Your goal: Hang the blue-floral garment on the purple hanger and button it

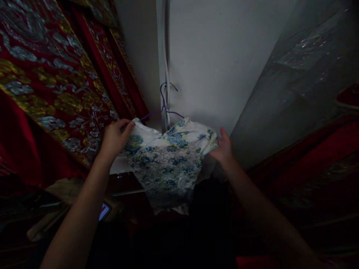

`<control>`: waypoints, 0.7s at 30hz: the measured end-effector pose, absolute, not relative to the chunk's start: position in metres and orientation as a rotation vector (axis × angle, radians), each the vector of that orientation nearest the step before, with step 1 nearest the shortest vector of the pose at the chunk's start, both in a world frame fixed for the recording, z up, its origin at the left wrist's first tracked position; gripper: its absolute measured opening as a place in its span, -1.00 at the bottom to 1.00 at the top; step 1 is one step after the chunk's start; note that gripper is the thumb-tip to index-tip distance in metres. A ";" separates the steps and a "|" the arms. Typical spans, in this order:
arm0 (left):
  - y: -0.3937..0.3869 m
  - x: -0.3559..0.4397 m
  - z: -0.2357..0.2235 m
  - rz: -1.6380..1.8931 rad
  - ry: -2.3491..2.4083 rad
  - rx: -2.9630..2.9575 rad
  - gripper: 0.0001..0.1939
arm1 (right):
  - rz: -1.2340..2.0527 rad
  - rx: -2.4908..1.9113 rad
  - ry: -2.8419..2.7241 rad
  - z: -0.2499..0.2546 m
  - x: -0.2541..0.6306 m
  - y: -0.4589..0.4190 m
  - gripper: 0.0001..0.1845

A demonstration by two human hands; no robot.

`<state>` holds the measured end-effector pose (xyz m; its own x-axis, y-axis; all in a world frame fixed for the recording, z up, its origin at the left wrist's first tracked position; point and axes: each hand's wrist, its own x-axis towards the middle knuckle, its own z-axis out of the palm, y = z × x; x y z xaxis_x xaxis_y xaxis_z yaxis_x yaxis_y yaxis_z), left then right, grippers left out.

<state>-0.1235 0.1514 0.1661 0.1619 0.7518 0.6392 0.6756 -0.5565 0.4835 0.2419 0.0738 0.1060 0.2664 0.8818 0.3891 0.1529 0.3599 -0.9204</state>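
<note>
A white short-sleeved dress [171,168] with blue and yellow flowers hangs in front of me on a purple hanger [164,110]. The hanger's hook is up at a pale vertical strip [165,48] on the wall. My left hand [116,138] is closed, pinching the dress at its left shoulder between thumb and fingers. At the opposite sleeve, my right hand [224,149] has its thumb stretched up and apart. Its fingers lie under the sleeve's edge, partly hidden by the cloth. The lower part of the dress falls into shadow.
Red cloth with gold and silver embroidery [56,89] hangs along the left. On the right are clear plastic sheeting [280,86] and more red fabric [322,149]. A lit screen [104,211] shows beside my left forearm, near a dark surface [123,183].
</note>
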 end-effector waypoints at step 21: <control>0.115 -0.066 0.152 1.514 0.654 1.870 -0.45 | 0.228 -1.173 -2.248 0.076 0.148 0.054 0.08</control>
<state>-0.0660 0.1150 0.1520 0.2139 0.7203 0.6599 -0.0135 -0.6732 0.7393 0.1476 0.0536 0.0762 -0.4395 0.7937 0.4205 0.6933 0.5974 -0.4030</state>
